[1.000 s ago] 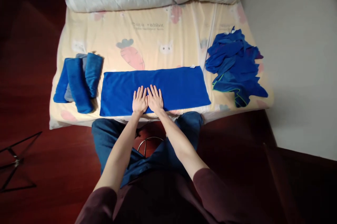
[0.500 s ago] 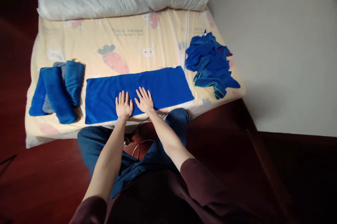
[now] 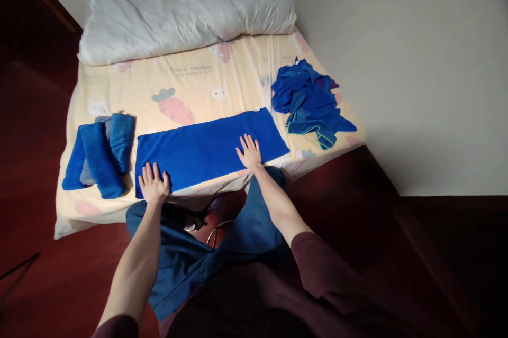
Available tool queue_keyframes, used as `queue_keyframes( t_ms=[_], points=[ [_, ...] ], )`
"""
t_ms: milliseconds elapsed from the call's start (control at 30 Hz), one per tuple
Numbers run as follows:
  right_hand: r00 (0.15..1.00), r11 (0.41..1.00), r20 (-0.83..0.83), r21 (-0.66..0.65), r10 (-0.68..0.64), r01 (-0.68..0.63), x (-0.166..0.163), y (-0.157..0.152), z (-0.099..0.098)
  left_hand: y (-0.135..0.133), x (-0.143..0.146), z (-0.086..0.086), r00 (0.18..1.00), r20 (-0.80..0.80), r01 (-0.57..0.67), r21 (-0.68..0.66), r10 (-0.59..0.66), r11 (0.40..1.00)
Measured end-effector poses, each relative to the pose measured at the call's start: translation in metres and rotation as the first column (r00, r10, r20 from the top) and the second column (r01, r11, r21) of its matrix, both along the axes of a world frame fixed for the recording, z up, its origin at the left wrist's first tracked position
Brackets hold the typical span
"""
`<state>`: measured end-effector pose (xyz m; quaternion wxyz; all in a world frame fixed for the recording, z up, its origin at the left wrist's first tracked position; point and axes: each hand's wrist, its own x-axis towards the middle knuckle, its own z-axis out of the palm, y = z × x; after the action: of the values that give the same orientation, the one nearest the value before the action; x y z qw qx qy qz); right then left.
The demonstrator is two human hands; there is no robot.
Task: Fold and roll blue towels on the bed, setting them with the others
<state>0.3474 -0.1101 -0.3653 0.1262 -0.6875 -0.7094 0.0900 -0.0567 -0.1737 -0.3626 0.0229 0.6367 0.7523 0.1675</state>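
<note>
A blue towel (image 3: 206, 147) lies flat in a long strip along the near edge of the bed. My left hand (image 3: 154, 183) rests palm down on its near left corner, fingers spread. Toward the towel's right end, my right hand (image 3: 250, 153) also lies flat on the cloth with its fingers apart. A small white tag (image 3: 257, 109) shows at the towel's far right edge. Left of it sit several folded towels (image 3: 102, 161), blue and grey, laid over one another. To the right is a crumpled heap of blue cloths (image 3: 307, 94), one with a green-edged border.
The bed wears a yellow sheet (image 3: 137, 92) printed with carrots and rabbits. A thick white quilt (image 3: 182, 10) lies bunched across its far end. A pale wall (image 3: 416, 73) bounds the right side. Dark red floor (image 3: 35, 169) shows at the left.
My hands have slid apart over the towel: the left to its left end, the right toward its right end. The view has shifted slightly. The towel still lies flat.
</note>
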Motion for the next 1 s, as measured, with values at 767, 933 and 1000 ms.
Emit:
queue_keyframes(
  t_ms=[767,933,1000],
  points=[
    [0.929,0.929,0.173,-0.121,-0.328,0.350,0.131,-0.020,-0.013,-0.007,-0.016,-0.009,0.998,0.044,-0.042,-0.017,0.043,0.999],
    [0.930,0.924,0.173,-0.154,-0.324,0.350,0.126,-0.018,-0.001,-0.013,-0.015,-0.005,0.996,0.061,-0.057,-0.068,0.061,0.996],
    [0.928,0.926,0.194,-0.145,-0.319,0.349,0.117,-0.018,0.007,-0.019,-0.013,0.000,0.996,0.062,-0.058,-0.113,0.065,0.992]
  ],
)
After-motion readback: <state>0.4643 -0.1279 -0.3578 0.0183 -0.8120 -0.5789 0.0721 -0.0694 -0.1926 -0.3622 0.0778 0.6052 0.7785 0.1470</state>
